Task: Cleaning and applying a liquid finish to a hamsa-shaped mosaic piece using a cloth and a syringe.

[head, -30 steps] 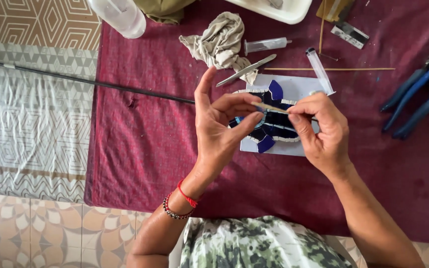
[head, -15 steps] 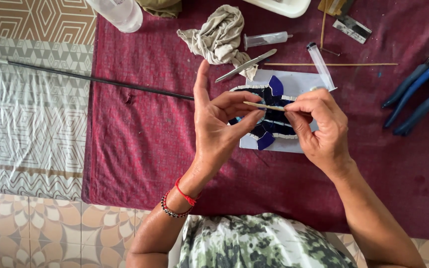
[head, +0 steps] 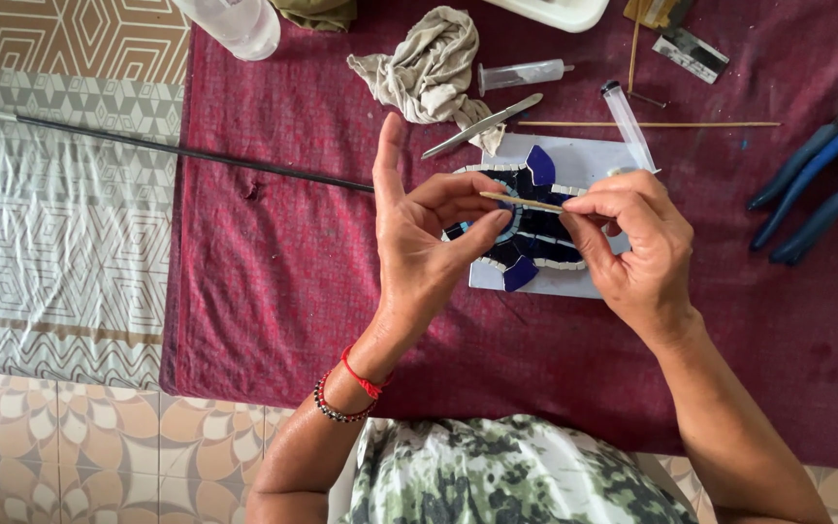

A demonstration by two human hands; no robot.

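My right hand pinches a thin wooden stick and points its tip toward my left hand. The left hand's thumb and fingers curl around something small at the stick's tip; the piece itself is hidden. Both hands hover over a white tile that carries a dark blue mosaic turtle with white edging. The tile lies on a maroon cloth.
Behind the tile lie metal tweezers, a crumpled beige rag, a clear syringe, a clear tube and a long skewer. Blue-handled pliers rest at the right. A black rod crosses the left side.
Both hands have held their pose over the tile with only slight shifts of the stick and fingers.
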